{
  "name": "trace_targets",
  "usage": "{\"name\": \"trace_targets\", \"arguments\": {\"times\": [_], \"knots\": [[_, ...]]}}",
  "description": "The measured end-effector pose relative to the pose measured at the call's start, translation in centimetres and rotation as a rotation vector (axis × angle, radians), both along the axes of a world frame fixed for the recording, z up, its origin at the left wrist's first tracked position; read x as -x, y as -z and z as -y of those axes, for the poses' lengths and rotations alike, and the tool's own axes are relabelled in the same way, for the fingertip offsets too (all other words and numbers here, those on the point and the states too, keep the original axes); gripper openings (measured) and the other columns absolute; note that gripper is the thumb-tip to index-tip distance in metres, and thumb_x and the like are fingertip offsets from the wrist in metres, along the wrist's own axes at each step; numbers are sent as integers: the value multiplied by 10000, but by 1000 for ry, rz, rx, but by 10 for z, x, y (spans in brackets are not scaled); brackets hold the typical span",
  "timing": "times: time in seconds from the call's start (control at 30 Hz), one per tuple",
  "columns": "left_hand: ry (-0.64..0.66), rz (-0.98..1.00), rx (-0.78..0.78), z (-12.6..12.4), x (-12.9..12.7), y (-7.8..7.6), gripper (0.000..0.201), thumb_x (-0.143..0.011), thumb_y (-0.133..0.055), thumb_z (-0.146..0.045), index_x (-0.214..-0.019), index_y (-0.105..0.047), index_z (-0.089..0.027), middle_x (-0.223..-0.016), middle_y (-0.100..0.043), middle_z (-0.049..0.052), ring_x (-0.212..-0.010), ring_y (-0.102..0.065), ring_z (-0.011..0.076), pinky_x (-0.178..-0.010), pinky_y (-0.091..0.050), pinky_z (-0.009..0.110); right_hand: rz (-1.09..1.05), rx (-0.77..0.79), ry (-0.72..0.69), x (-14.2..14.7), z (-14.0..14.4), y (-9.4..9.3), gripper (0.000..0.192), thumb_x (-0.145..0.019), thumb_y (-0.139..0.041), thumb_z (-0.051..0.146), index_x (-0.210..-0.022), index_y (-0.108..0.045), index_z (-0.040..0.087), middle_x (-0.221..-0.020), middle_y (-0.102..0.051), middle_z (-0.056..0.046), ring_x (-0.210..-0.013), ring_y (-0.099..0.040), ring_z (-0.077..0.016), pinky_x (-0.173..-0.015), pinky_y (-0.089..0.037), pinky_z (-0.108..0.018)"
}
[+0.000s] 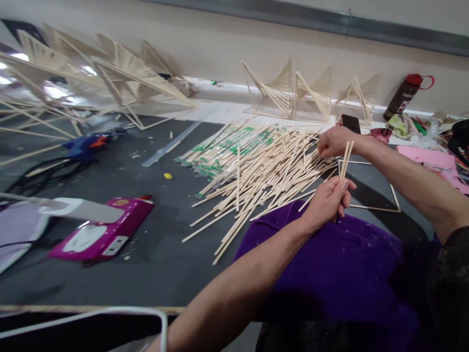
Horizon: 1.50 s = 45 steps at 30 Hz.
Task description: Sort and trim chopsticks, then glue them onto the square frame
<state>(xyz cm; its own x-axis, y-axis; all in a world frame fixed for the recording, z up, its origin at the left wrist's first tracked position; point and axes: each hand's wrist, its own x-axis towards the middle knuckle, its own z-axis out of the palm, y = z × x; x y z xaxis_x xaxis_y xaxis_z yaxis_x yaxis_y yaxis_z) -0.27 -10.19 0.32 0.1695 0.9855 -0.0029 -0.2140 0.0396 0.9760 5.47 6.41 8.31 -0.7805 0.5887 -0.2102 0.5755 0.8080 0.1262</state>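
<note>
Left hand (327,201) around chopsticks (344,161)

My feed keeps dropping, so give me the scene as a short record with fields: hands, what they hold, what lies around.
left hand: shut on a few sticks, held upright
right hand: reaching into the stick pile, grip hidden
under hands: purple cloth
surface: dark mat
wrapped sticks: behind the pile
left side: pink box, blue glue gun
back: stick models, bottle
</note>
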Motion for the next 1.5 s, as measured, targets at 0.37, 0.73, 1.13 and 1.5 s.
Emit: {"name": "trace_targets", "arguments": {"times": [0.37, 0.73, 1.13, 1.5], "knots": [[30, -25, -18, 3, -1, -1, 322, -932, -471, -482, -931, -573, -177, -581, -540, -66, -376, -463, 52, -363, -310, 151, 111, -48, -84, 10, 28, 20, 253, -804, -594, 240, -1000, -752, 208, -1052, -758, -78, -934, -675, -223, -602, -318, -273], [13, -28, -53, 0, -1, 1, 331, -944, -460, -486, -934, -583, -179, -561, -542, -66, -387, -480, 58, -402, -354, 161, -201, -123, -217, 28, 7, 19, 276, -893, -511, 231, -1026, -750, 195, -1110, -712, -60, -948, -632, -192, -649, -329, -275], [16, 11, -80, -1, -1, -1, 257, -968, -433, -382, -909, -574, -175, -557, -538, -71, -379, -475, 51, -395, -336, 158, -123, -191, -236, 31, 14, 20, 310, -949, -457, 258, -1043, -742, 182, -1168, -683, -91, -928, -635, -207, -603, -281, -292], [-208, 192, 23, -10, 14, -16, 307, -907, -576, -468, -899, -602, -162, -614, -619, -33, -446, -562, 74, -477, -476, 191, -1020, 708, 372, -37, 27, -4, 116, -819, -640, 224, -748, -606, 137, -622, -625, 1, -461, -488, -65, -430, -299, -190]]}}
